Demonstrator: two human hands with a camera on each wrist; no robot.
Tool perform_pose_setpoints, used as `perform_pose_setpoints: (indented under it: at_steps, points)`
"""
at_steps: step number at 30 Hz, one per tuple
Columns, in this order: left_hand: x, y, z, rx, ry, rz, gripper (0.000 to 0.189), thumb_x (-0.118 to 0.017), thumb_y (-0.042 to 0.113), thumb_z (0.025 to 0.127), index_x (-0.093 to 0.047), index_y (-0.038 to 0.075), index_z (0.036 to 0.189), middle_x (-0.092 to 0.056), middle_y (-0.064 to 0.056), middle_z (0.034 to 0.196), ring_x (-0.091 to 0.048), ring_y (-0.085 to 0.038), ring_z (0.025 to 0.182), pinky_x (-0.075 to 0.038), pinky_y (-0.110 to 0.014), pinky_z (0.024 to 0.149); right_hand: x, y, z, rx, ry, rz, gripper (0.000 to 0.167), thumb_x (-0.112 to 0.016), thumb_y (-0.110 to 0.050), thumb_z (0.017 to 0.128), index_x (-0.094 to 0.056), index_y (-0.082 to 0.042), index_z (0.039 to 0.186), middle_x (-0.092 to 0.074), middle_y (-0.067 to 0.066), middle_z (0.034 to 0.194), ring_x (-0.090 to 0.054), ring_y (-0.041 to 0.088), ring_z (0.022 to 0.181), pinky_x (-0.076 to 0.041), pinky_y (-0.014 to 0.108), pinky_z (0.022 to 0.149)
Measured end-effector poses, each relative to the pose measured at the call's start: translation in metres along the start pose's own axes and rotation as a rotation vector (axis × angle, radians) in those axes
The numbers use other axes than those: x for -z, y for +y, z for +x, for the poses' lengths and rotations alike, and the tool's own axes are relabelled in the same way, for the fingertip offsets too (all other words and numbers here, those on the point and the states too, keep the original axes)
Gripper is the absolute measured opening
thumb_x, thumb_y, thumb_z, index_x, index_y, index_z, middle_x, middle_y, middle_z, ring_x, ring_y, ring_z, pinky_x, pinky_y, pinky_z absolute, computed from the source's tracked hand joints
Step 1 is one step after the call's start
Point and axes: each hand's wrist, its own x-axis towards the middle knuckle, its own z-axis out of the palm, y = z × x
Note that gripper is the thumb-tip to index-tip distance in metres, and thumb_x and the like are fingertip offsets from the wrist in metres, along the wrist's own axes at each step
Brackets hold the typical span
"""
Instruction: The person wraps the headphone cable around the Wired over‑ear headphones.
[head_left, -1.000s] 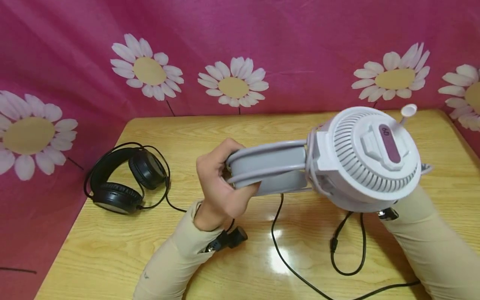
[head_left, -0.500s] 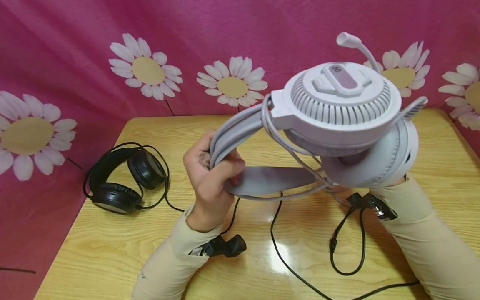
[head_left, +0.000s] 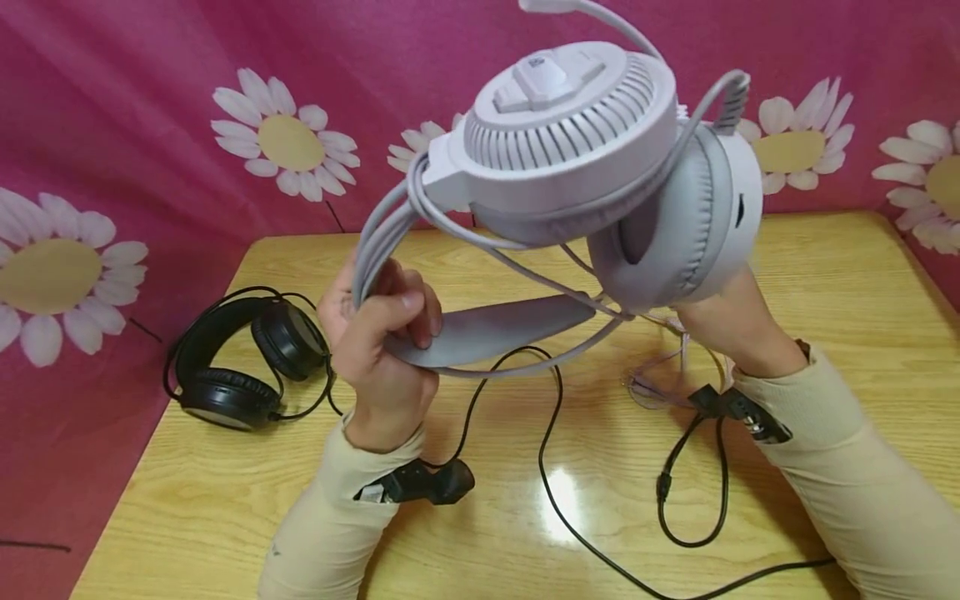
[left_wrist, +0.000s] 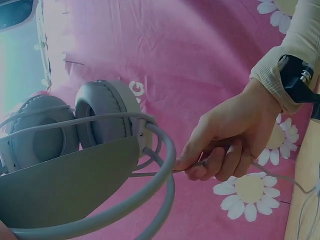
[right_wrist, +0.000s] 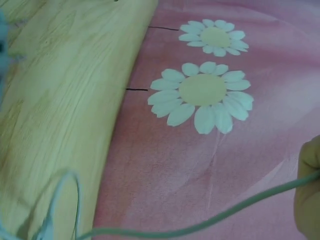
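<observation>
A pale grey-white headset [head_left: 570, 133] with a boom microphone [head_left: 622, 21] is held up above the table. My left hand [head_left: 382, 350] grips its headband, fingers and thumb curled round the band and the padded inner strap [head_left: 502, 329]. The headset's thin cable [right_wrist: 200, 228] loops round the band beside the upper ear cup. Partly behind the other ear cup [head_left: 675, 225], my right hand [head_left: 731, 321] shows in the head view. In the left wrist view the right hand [left_wrist: 227, 132] pinches the cable, which trails down from its fingers toward the table.
A black headset [head_left: 236, 362] lies at the table's left. Its side of the table and the middle carry a black cable [head_left: 555, 467] that curves to the front right. Pale cable coils [head_left: 660, 379] rest near the right wrist. A pink daisy-patterned cloth [head_left: 600, 25] hangs behind the wooden table [head_left: 225, 500].
The pale headset has risen and moved left, turning so its second ear cup and cushions show. My left hand has moved left with it. The right hand has come out from behind the headset.
</observation>
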Motion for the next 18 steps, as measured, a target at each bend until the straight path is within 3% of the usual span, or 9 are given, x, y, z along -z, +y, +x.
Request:
perform_pose_setpoints:
  at_steps: [3,7,11,18]
  points:
    - [0.002,0.002,0.004,-0.016,0.022,-0.004,0.018,-0.04,0.002,0.07,-0.054,0.013,0.071,-0.033,0.004,0.046,-0.027,-0.014,0.036,-0.023,-0.03,0.038,-0.016,-0.021,0.002,0.054,0.046,0.009,0.034,-0.057,0.006,0.096,-0.073,-0.02,0.113,-0.066,-0.02,0.087,-0.056,-0.004,0.078,-0.042,0.014,0.074]
    - [0.005,0.004,0.009,-0.042,0.054,-0.014,0.016,-0.04,0.003,0.072,-0.04,0.016,0.062,-0.031,0.005,0.045,-0.025,-0.013,0.036,-0.022,-0.029,0.038,-0.016,-0.026,0.001,0.043,0.016,-0.097,0.029,-0.058,0.001,0.1,-0.071,-0.019,0.083,-0.045,-0.015,0.06,-0.033,0.003,0.05,-0.027,0.025,0.05]
    - [0.008,0.005,0.014,-0.073,0.081,-0.019,0.02,-0.042,0.003,0.075,-0.037,0.015,0.06,-0.03,0.005,0.044,-0.025,-0.013,0.035,-0.025,-0.028,0.038,-0.014,-0.023,0.0,0.044,-0.031,-0.107,0.026,-0.056,-0.007,0.104,-0.067,-0.004,0.08,-0.038,-0.008,0.057,-0.03,0.008,0.046,-0.025,0.028,0.045]
    - [0.013,0.005,0.022,-0.105,0.15,-0.041,0.022,-0.043,0.004,0.077,-0.034,0.013,0.059,-0.029,0.006,0.043,-0.027,-0.012,0.035,-0.025,-0.027,0.04,-0.013,-0.023,0.001,0.06,-0.059,-0.152,0.025,-0.057,-0.008,0.104,-0.067,-0.006,0.081,-0.041,-0.009,0.059,-0.03,0.008,0.047,-0.026,0.027,0.044]
